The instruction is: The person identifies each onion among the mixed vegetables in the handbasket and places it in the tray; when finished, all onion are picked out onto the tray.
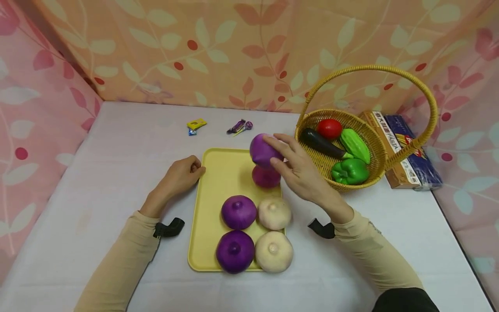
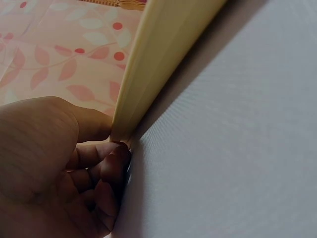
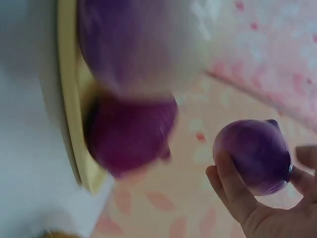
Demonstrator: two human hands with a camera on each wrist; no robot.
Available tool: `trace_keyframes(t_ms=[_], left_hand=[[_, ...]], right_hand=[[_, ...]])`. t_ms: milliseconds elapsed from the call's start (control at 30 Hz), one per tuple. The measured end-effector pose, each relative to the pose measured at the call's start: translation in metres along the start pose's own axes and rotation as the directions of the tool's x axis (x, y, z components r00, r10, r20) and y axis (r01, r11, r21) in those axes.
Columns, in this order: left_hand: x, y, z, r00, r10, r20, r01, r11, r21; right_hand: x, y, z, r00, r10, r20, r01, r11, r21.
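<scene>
White-covered table (image 1: 117, 143), walled by floral curtain on three sides; open room on its left half.
Wicker basket (image 1: 312, 125), right rear: holds tomato (image 1: 329, 128), eggplant (image 1: 321, 144), green gourd (image 1: 355, 145), green pepper (image 1: 350, 171); pasta boxes (image 1: 405, 147) just behind.
Yellow tray (image 1: 222, 173), centre. Right half carries five onions: three purple (image 1: 238, 211), two white (image 1: 274, 213); left half bare. By my reading, loading is well along, with room left for more.
Right hand (image 1: 302, 171): fingers curled round a purple onion (image 1: 262, 149), held above the rearmost one, near the tray's far right edge.
Left hand (image 1: 180, 175): fingers curled, pinching the tray's left rim.
Candy wrappers (image 1: 196, 125), far side.
</scene>
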State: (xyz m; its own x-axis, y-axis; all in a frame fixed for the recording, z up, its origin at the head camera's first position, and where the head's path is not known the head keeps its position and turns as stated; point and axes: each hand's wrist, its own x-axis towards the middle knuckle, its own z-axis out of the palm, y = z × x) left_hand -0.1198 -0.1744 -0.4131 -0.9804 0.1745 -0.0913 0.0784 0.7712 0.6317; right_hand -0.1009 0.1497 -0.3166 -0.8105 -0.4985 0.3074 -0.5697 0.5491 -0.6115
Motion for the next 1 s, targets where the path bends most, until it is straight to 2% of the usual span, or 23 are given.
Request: trace_keyframes(t_ms=[67,133,233,333,433,567,800,1000], left_hand=[[-0.001,0.000,0.000,1.000,-0.002,0.002,0.002,1.000,0.000],[-0.001,0.001,0.000,1.000,-0.001,0.004,0.001,1.000,0.002],[-0.001,0.001,0.000,1.000,0.003,0.002,-0.003,1.000,0.003],[0.000,0.001,0.000,1.000,0.002,-0.003,-0.002,1.000,0.006],[0.000,0.001,0.000,1.000,0.000,-0.001,0.000,1.000,0.003],[0.000,0.001,-0.001,1.000,-0.001,0.001,0.001,1.000,-0.002],[0.000,0.001,-0.001,1.000,0.012,-0.009,-0.012,1.000,0.005],[0.000,0.001,0.000,1.000,0.016,-0.008,-0.016,1.000,0.004]], right_hand=[[0.002,-0.002,0.011,0.998,-0.032,0.061,0.033,0.999,-0.018],[0.004,-0.002,0.022,0.994,-0.071,0.086,0.076,0.996,-0.056],[0.008,-0.001,0.034,0.989,-0.132,0.072,0.140,0.982,-0.123],[0.011,0.000,0.042,0.986,-0.159,0.048,0.165,0.974,-0.159],[0.012,0.001,0.046,0.985,-0.161,0.062,0.169,0.971,-0.167],[0.012,0.004,0.051,0.979,-0.161,0.122,0.181,0.967,-0.179],[0.010,0.007,0.057,0.965,-0.127,0.231,0.201,0.921,-0.333],[0.009,0.009,0.060,0.955,-0.138,0.263,0.235,0.893,-0.384]])
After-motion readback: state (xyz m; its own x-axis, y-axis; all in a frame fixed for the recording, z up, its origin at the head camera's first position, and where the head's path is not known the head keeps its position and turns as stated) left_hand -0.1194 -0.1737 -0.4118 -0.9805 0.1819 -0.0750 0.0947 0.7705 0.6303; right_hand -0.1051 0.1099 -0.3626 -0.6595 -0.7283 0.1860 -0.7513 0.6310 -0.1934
